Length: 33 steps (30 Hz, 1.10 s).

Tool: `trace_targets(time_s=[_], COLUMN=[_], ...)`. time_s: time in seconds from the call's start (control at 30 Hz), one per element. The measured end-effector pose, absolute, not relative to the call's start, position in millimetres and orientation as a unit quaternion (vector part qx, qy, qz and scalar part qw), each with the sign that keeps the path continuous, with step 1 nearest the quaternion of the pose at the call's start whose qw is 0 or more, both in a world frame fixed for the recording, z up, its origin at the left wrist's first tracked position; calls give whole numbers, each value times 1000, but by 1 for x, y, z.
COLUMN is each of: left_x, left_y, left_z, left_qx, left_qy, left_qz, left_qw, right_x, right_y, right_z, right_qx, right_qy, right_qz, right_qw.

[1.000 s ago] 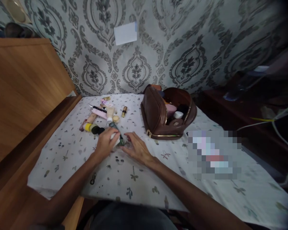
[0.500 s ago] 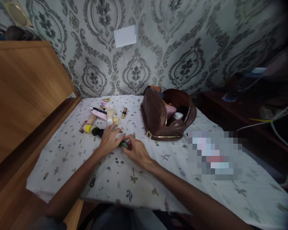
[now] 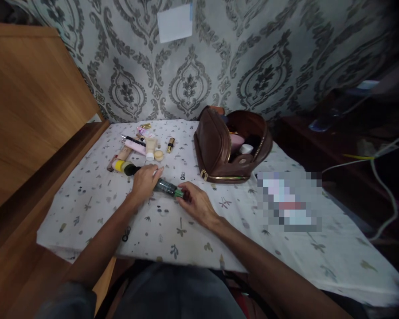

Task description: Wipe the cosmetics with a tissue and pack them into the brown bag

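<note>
A slim dark bottle (image 3: 166, 187) with a green end lies slantwise low over the patterned cloth, between my two hands. My left hand (image 3: 144, 180) is closed over its left part, hiding that end. At the green end, the fingers of my right hand (image 3: 197, 201) are curled and pinch it from the right. Just beyond my left hand a dark round-ended container (image 3: 130, 169) touches a yellow-capped tube (image 3: 119, 165). Behind them lie a cream tube (image 3: 150, 147) with a white cap, a small yellowish jar (image 3: 158, 155) and a pink tube (image 3: 135, 147).
An open brown zip bag (image 3: 216, 146) with cosmetics inside stands at the back right. A gold-and-dark lipstick-like tube (image 3: 170, 145) lies left of it. A blurred-out patch (image 3: 289, 201) covers something on the right. A wooden panel (image 3: 36, 106) borders the left side.
My hands have moved apart, and more of the dark bottle shows between them. The right hand shifted rightward with the green end. The view has tilted down slightly.
</note>
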<state>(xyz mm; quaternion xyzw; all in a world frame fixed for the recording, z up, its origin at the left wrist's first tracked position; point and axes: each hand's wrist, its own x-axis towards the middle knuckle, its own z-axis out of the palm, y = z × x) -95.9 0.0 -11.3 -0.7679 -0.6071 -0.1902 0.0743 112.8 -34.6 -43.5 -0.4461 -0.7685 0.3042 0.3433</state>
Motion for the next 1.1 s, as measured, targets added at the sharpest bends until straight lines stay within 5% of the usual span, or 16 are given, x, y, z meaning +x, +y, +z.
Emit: trace_targets(time_s=[0.47, 1.1], left_x=[-63, -128], left_y=[-30, -23], left_z=[-17, -25], left_qx=[-875, -833], left_qy=[-415, -492], left_qz=[-201, -239], left_qw=[151, 83], right_x=[113, 144], right_y=[-36, -34], right_z=[-50, -19], right_qx=[-430, -397], right_qy=[-806, -871], right_qz=[246, 197], right_qw=[325, 213])
